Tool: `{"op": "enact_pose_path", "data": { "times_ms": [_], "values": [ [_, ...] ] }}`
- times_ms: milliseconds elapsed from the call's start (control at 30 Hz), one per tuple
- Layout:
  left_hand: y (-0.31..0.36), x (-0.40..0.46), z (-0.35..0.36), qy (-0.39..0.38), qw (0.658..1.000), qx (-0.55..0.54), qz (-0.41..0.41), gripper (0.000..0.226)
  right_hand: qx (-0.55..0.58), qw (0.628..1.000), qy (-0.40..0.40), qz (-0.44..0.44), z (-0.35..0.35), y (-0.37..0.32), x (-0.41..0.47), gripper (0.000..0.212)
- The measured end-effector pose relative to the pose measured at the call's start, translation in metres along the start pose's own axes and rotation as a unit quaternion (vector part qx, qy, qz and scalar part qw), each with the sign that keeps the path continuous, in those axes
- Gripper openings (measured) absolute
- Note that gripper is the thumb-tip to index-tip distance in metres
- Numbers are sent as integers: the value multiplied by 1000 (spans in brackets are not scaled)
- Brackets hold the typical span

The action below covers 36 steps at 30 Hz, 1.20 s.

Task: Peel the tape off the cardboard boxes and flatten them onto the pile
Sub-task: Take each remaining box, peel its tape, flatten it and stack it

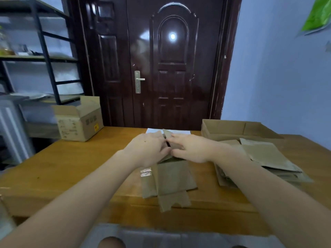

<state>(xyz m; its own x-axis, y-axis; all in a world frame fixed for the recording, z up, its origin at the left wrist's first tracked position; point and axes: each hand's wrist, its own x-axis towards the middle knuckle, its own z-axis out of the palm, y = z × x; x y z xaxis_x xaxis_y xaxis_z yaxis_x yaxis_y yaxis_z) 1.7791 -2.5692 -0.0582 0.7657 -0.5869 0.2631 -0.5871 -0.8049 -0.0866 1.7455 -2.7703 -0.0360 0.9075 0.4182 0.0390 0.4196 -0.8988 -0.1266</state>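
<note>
A small brown cardboard box (174,178) lies partly opened on the wooden table (71,167), its flaps spread toward me and a strip of clear tape (146,172) shining on its left flap. My left hand (147,149) and my right hand (189,149) meet over the box's far end. Both hold its upper flaps, fingers curled over the cardboard edges. The fingertips are hidden behind the flaps. To the right lies a pile of flattened cardboard (268,158).
An open printed carton (80,120) sits at the table's back left corner. A shallow open box (236,129) stands at the back right behind the pile. A white sheet (152,130) lies beyond my hands. A dark door and a metal shelf stand behind.
</note>
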Motion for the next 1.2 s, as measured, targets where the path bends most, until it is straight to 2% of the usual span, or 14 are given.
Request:
{"op": "enact_pose_path", "data": {
  "times_ms": [167, 267, 367, 567, 733, 800, 900, 1000, 1100, 1200],
  "values": [
    [5, -17, 1, -16, 999, 14, 30, 43, -7, 1000, -14, -2, 6, 1, -7, 66],
    [4, -19, 7, -9, 997, 49, 52, 55, 1, 1000, -10, -14, 5, 3, -12, 60],
    [5, -18, 7, 28, 989, 111, 90, 60, 18, 1000, 0, -13, 5, 10, -17, 54],
    [1, -12, 2, 129, 971, 145, 137, 44, 17, 999, 45, 22, 7, 18, -23, 45],
    [-8, -19, -2, 85, 977, 175, 92, 52, -48, 990, 115, 72, 8, 25, -24, 37],
    [-12, -23, -5, 66, 982, 166, 61, 52, -84, 984, 120, 100, 6, 29, -25, 39],
    [-21, -29, -2, 36, 987, 154, 18, 53, -126, 980, 65, 142, 12, 32, -24, 65],
    [-24, -36, 12, -4, 995, 101, -10, 50, -92, 982, 8, 164, 28, 30, -20, 84],
    [-17, -41, 24, -5, 999, 32, -40, 40, -16, 987, -12, 161, 37, 18, -19, 78],
    [-9, -41, 39, 20, 994, -42, -100, 32, 31, 990, -13, 136, 42, 7, -21, 50]
  ]
}}
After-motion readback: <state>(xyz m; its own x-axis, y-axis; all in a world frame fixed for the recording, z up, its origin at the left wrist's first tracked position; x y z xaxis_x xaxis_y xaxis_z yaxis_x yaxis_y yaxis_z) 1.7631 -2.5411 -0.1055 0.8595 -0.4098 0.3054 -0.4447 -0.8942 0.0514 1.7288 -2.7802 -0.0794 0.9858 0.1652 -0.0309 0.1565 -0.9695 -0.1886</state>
